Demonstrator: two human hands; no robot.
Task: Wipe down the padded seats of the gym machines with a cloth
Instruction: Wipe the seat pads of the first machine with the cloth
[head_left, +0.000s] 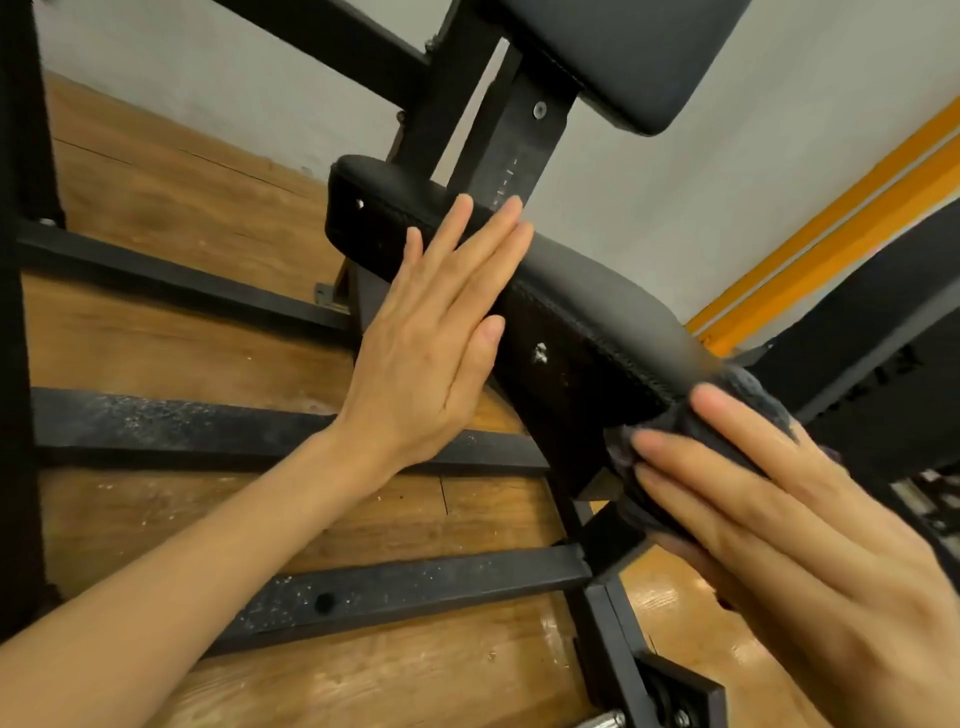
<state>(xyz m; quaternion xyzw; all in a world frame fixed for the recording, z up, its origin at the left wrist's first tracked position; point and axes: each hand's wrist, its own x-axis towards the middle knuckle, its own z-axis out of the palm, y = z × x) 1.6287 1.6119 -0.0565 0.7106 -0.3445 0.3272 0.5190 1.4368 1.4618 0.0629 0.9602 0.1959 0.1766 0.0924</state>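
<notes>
A black padded seat (587, 275) runs from upper left to lower right across the middle of the head view. My left hand (431, 332) lies flat against its near side, fingers straight and reaching over the stitched edge. At the seat's near end my right hand (769, 519) presses a dark grey cloth (748, 410) against the pad's corner with straight fingers. The cloth is bunched under the fingers and partly hidden by them. A second black pad (639, 57), the backrest, stands above the seat.
Black steel frame bars (171, 421) cross the wooden floor (156, 338) below the seat, dusted with white specks. A black upright post (21, 312) stands at the left edge. An orange stripe (831, 228) runs along the grey wall; another dark machine part (883, 332) sits at right.
</notes>
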